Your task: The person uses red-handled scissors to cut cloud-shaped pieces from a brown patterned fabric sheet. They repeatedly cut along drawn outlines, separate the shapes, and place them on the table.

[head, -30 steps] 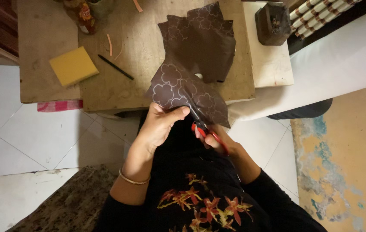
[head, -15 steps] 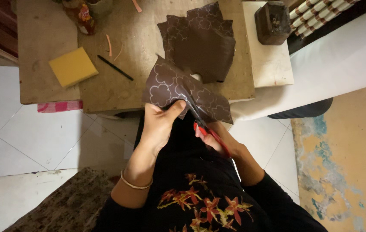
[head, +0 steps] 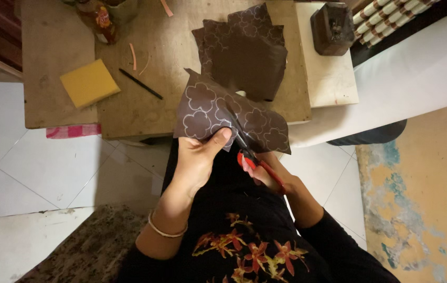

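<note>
Brown patterned sheet (head: 218,112) hangs just in front of the wooden table (head: 55,52), pinched at its lower edge by the left hand (head: 197,157). The right hand (head: 265,175) grips red-handled scissors (head: 252,160) whose blades reach under the sheet.

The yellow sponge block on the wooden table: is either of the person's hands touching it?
No. The yellow sponge block lies alone on the table, while the left hand grips the brown patterned sheet and the right hand holds red-handled scissors.

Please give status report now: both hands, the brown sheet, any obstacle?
Left hand pinches brown patterned sheet. Right hand works red-handled scissors into it. Nothing in the way.
</note>
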`<state>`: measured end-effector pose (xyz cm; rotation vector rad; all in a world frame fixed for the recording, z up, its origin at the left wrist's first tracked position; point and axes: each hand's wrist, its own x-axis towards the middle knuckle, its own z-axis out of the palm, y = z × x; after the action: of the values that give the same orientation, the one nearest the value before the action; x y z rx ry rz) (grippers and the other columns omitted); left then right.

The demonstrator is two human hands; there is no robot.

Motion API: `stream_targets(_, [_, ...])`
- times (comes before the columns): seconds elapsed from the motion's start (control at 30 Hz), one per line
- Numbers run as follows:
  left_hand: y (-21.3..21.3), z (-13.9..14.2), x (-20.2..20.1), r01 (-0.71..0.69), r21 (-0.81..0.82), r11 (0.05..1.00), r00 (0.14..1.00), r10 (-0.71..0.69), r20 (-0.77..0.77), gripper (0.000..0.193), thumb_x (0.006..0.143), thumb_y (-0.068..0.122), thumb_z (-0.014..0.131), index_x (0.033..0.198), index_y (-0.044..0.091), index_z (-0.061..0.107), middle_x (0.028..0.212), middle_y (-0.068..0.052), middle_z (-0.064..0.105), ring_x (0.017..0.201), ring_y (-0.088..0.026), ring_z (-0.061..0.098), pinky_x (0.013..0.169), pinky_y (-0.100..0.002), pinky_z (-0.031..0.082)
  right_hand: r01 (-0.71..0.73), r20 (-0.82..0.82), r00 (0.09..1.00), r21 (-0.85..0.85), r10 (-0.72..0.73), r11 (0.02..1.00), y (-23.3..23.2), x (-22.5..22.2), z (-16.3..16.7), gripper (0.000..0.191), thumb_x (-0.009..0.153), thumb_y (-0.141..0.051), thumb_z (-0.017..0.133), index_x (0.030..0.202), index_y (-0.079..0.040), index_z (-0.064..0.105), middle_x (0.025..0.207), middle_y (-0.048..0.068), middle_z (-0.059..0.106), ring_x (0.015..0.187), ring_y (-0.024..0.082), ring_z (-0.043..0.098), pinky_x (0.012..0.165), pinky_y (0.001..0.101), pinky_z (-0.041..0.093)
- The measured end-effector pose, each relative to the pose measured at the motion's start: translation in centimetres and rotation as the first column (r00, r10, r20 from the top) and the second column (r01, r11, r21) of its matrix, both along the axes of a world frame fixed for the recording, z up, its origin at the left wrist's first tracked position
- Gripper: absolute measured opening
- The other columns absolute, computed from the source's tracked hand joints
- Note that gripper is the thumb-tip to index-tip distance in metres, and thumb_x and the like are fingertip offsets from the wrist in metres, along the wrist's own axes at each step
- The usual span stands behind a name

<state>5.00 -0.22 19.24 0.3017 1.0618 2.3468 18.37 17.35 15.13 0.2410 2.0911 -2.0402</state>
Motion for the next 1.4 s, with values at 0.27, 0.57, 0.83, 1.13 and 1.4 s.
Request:
stream_targets(0.27, [0.2, -0.2, 0.8, -0.025, 0.017, 1.000, 0.998, 0.026, -0.050, 0.013, 0.098, -0.002, 0.073, 0.110, 0.001, 0.068, 0.103, -0.001, 0.069, 0.093, -0.011, 0.063, 0.087, -0.026, 0.053, -0.014, -0.154, 0.988, -0.053, 0.006, 0.999, -0.2, -0.1, -1.0, 0.083, 0.074, -0.087, 0.065, 0.104, -0.010, 0.058, 0.081, -0.002, 0.051, 0.065, 0.007, 0.048, 0.057, 0.0221, 0.038])
stream_targets(0.57, [0.0, 1.4, 1.2, 0.022, 0.033, 0.999, 0.999, -0.020, -0.048, 0.006, 0.100, 0.000, 0.069, 0.106, 0.000, 0.068, 0.096, -0.003, 0.070, 0.080, -0.012, 0.065, 0.071, -0.029, 0.055, 0.081, -0.145, 0.986, -0.029, -0.084, 0.996, -0.9, -0.2, -3.3, 0.099, 0.063, -0.097, 0.064, 0.102, -0.006, 0.058, 0.084, 0.000, 0.055, 0.068, 0.009, 0.052, 0.060, 0.0232, 0.042])
stream_targets(0.83, [-0.2, 1.5, 1.1, -0.007, -0.016, 1.000, 0.992, 0.005, -0.123, 0.010, 0.100, 0.001, 0.070, 0.110, -0.001, 0.068, 0.102, -0.002, 0.070, 0.091, -0.011, 0.064, 0.085, -0.027, 0.054, 0.079, -0.075, 0.994, -0.082, -0.085, 0.993, -0.6, 0.1, -3.0, 0.100, 0.058, -0.094, 0.069, 0.104, -0.006, 0.053, 0.082, 0.000, 0.051, 0.066, 0.009, 0.048, 0.058, 0.0231, 0.038])
stream_targets(1.13, [-1.3, 1.4, 1.0, 0.080, -0.063, 0.995, 0.993, -0.085, -0.078, 0.008, 0.100, 0.003, 0.071, 0.107, -0.001, 0.070, 0.100, -0.002, 0.071, 0.089, -0.010, 0.065, 0.082, -0.026, 0.055, -0.124, -0.095, 0.986, 0.112, 0.135, 0.986, 3.2, 1.1, -5.4, 0.033, 0.086, -0.032, 0.070, 0.104, -0.006, 0.061, 0.094, 0.000, 0.055, 0.084, 0.011, 0.052, 0.074, 0.0252, 0.043])
stream_targets(1.4, [-2.2, 1.9, 0.0, 0.122, -0.208, 0.970, 0.981, -0.150, -0.123, 0.015, 0.096, 0.003, 0.072, 0.110, 0.000, 0.070, 0.105, -0.001, 0.072, 0.095, -0.008, 0.064, 0.086, -0.025, 0.054, -0.109, -0.114, 0.988, -0.084, 0.099, 0.990, 4.6, 0.8, -3.4, 0.031, 0.083, -0.019, 0.071, 0.109, -0.002, 0.063, 0.103, 0.000, 0.058, 0.092, 0.012, 0.049, 0.082, 0.0252, 0.042])
